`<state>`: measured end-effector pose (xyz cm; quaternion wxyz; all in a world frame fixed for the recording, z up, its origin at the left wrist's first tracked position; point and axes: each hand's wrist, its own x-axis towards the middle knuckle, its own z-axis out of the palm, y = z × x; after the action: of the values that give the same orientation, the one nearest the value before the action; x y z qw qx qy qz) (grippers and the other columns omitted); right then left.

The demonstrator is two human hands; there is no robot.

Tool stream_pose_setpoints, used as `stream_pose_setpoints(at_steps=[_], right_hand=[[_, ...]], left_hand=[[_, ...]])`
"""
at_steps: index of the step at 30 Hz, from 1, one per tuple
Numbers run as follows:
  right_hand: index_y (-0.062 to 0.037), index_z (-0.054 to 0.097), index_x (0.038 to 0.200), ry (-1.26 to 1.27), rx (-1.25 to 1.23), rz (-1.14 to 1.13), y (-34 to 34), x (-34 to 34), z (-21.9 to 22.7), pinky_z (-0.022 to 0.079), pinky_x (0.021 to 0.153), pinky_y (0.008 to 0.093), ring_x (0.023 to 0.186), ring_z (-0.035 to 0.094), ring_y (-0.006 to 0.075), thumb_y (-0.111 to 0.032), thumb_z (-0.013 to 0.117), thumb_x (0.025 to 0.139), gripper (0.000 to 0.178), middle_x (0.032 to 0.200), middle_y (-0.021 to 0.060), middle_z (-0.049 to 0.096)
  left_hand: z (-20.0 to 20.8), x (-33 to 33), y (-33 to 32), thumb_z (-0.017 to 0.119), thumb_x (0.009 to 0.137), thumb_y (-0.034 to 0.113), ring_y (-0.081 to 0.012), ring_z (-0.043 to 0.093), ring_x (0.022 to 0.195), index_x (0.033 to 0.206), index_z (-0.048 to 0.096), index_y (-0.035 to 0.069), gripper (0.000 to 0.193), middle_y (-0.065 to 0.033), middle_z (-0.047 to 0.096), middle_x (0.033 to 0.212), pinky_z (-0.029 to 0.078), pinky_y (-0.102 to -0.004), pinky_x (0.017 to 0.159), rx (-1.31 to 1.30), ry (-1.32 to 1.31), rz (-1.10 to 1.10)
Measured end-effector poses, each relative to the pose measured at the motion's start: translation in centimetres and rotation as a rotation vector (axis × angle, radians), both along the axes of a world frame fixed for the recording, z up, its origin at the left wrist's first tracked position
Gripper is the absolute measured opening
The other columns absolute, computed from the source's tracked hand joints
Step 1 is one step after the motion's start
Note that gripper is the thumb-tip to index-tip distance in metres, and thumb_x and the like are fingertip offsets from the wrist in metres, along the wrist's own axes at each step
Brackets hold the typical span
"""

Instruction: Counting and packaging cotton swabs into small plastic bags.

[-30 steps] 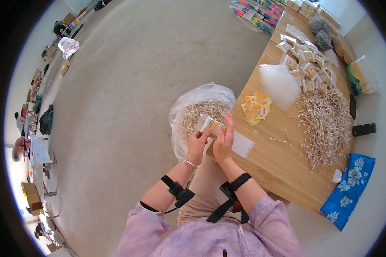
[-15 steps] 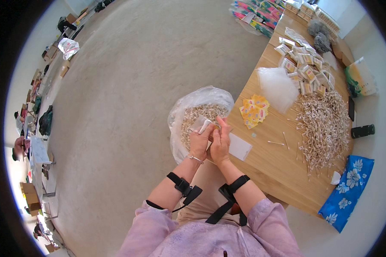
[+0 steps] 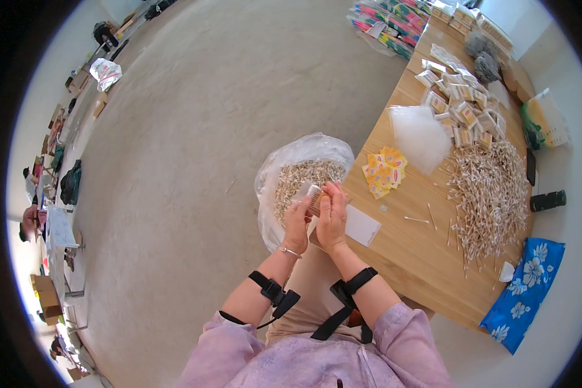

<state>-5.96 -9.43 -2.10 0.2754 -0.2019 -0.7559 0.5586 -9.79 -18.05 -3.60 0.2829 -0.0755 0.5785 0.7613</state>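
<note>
My left hand [image 3: 296, 224] and my right hand [image 3: 332, 220] are close together, both closed around a small clear packet of cotton swabs [image 3: 315, 198]. Its row of white tips faces up between my fingers, and my hands hide its lower part. Just beyond them is a large clear plastic bag [image 3: 265, 181], opened wide and filled with loose cotton swabs [image 3: 297, 174]. A white card [image 3: 362, 225] lies on the wooden table [image 3: 407, 258] beside my right hand.
Yellow cards [image 3: 385, 171], a stack of clear bags [image 3: 421, 137], a big heap of loose swabs [image 3: 491, 194] and filled packets [image 3: 462, 103] cover the table. A blue flowered cloth [image 3: 524, 291] hangs at its right corner. Across the floor, people work along the left wall.
My left hand has shifted slightly down and left along the packet. More of the row of swabs shows between my hands now.
</note>
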Motion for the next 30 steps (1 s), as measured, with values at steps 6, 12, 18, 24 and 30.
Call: stream_pose_setpoints(at_steps=[6, 12, 18, 24, 30], right_hand=[[0.0008, 0.049, 0.124, 0.03, 0.02, 0.018, 0.7, 0.4, -0.1, 0.024, 0.109, 0.0459, 0.126, 0.038, 0.0374, -0.013, 0.043, 0.092, 0.035, 0.12, 0.0187, 0.054], [-0.0011, 0.049, 0.124, 0.0, 0.009, 0.007, 0.9, 0.4, -0.6, 0.021, 0.11, 0.0457, 0.126, 0.039, 0.0365, -0.014, 0.044, 0.092, 0.035, 0.119, 0.0172, 0.055], [-0.0029, 0.046, 0.128, -0.024, 0.021, 0.033, 0.6, 0.2, -0.1, 0.017, 0.111, 0.0491, 0.127, 0.038, 0.0364, -0.014, 0.044, 0.093, 0.037, 0.121, 0.0153, 0.055], [-0.0007, 0.046, 0.127, -0.02, 0.061, 0.045, 0.4, 0.0, 0.3, 0.015, 0.111, 0.0481, 0.128, 0.035, 0.0345, -0.015, 0.044, 0.093, 0.037, 0.12, 0.0155, 0.055], [-0.0004, 0.044, 0.127, -0.069, 0.008, 0.008, 0.5, 0.0, 0.2, 0.017, 0.11, 0.0475, 0.118, 0.044, 0.0329, -0.01, 0.044, 0.092, 0.037, 0.113, 0.0162, 0.056]], left_hand=[[0.7, 1.6, 1.8, 0.067, 0.088, 0.019, -0.0074, 0.06, 0.08, 0.101, 0.065, -0.002, 0.025, -0.0021, 0.067, 0.089, 0.048, -0.0227, 0.069, -0.004, -0.032, 0.054], [1.9, 0.8, 1.8, 0.068, 0.087, 0.017, -0.0083, 0.06, 0.078, 0.102, 0.063, -0.002, 0.026, -0.0032, 0.067, 0.09, 0.049, -0.0228, 0.069, -0.114, -0.013, -0.088], [1.3, -1.5, 1.5, 0.07, 0.086, 0.015, -0.0102, 0.061, 0.071, 0.1, 0.063, -0.001, 0.023, -0.0038, 0.066, 0.085, 0.05, -0.0225, 0.063, 0.072, -0.026, -0.039], [1.3, -0.1, 2.3, 0.07, 0.084, 0.011, -0.0112, 0.063, 0.079, 0.104, 0.063, 0.0, 0.023, -0.0047, 0.067, 0.093, 0.053, -0.0256, 0.068, 0.048, -0.073, 0.028], [1.5, -2.8, 0.0, 0.07, 0.084, 0.017, -0.008, 0.06, 0.081, 0.104, 0.063, 0.002, 0.026, -0.0009, 0.065, 0.09, 0.05, -0.0239, 0.071, -0.039, -0.045, -0.165]])
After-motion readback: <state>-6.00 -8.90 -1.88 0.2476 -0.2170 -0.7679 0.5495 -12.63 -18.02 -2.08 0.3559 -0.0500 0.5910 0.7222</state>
